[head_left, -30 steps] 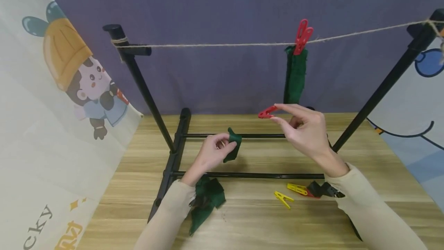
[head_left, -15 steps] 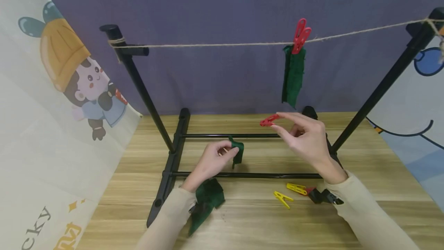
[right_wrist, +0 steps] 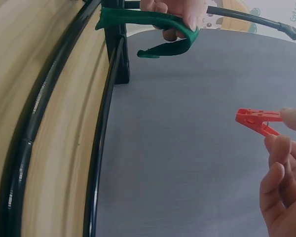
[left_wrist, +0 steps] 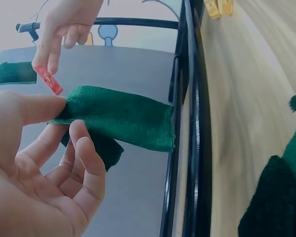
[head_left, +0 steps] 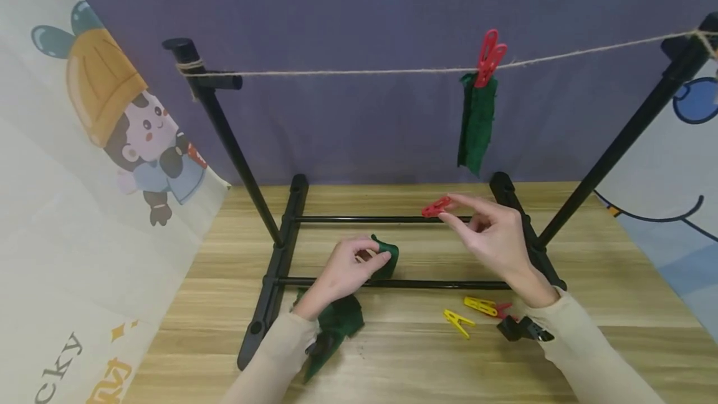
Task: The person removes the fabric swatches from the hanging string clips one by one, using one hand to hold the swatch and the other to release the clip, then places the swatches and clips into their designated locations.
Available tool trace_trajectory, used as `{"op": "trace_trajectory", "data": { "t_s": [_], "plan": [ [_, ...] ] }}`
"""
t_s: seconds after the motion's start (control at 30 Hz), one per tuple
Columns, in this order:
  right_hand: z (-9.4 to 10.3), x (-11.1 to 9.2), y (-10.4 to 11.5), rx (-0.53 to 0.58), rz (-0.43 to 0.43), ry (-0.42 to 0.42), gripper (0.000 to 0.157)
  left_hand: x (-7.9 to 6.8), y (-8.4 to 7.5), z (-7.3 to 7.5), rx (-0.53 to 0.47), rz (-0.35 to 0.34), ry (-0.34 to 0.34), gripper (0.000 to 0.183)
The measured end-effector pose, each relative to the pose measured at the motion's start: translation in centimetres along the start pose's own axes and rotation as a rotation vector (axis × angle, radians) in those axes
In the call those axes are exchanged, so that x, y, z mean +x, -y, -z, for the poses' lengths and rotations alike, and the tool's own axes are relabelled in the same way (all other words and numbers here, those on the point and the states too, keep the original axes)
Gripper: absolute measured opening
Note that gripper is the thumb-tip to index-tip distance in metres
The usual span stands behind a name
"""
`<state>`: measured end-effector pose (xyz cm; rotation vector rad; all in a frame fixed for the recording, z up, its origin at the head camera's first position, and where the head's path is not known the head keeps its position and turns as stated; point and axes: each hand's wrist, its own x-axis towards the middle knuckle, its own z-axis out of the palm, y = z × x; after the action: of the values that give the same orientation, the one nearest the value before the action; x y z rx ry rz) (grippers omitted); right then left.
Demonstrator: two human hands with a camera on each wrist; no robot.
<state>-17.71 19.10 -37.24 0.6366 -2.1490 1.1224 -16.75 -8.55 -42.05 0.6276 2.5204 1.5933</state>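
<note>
- On the rack [head_left: 235, 148], one green cloth, the hung cloth [head_left: 477, 123], dangles from the string [head_left: 336, 72] near the right-hand post, fastened by an upper red peg [head_left: 490, 61]; that piece looks finished.
- The left hand [head_left: 349, 270] has its grip on a second green cloth, the held cloth [left_wrist: 121, 116], pinched between thumb and fingers and folded over, above the rack's base near its front bar [head_left: 437, 283] (well below the string).
- The right hand [head_left: 493, 235] has its grip on the held peg [head_left: 435, 207], a red one, between thumb and finger, above the rack's base and clear of the cloth. This second piece is not yet pegged.
- In front of the rack, towards its left foot, the spare cloth [head_left: 342, 320] lies on the tabletop [head_left: 404, 354]; I cannot tell how many pieces.
- Before the rack's right half lie two yellow pegs [head_left: 459, 323] and a loose red peg [head_left: 503, 309], all unused.
- So the hanging seems only partly done.
</note>
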Motion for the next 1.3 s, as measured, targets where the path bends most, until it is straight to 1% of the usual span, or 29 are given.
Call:
{"op": "trace_trajectory", "data": {
  "t_s": [0.07,0.23,0.43,0.6,0.87,1.1,1.3],
  "plan": [
    [-0.1,-0.1,-0.2,-0.006,-0.007,0.009,0.037,-0.1,0.1,-0.1,0.010,0.007,0.003,0.018],
    [-0.3,-0.6,0.0,-0.026,-0.037,0.020,0.036,-0.5,0.4,-0.2,0.028,-0.006,0.014,0.015],
    [-0.2,-0.8,1.8,-0.008,-0.059,0.004,0.036,-1.0,0.9,-0.6,0.021,0.013,0.065,0.015],
    [-0.1,-0.8,2.8,0.006,-0.070,0.014,0.035,-1.2,1.3,-0.8,0.009,0.019,0.081,0.012],
    [-0.1,-1.3,2.6,0.013,-0.079,0.055,0.033,-1.7,1.5,-1.0,0.026,0.003,0.102,0.010],
    [0.0,-1.9,2.0,0.023,-0.096,0.092,0.035,-2.2,1.6,-1.1,0.054,0.014,0.120,0.007],
    [-0.2,-2.4,1.8,0.012,-0.141,0.115,0.034,-2.4,1.8,-1.2,0.042,0.005,0.131,0.005]
  ]
}}
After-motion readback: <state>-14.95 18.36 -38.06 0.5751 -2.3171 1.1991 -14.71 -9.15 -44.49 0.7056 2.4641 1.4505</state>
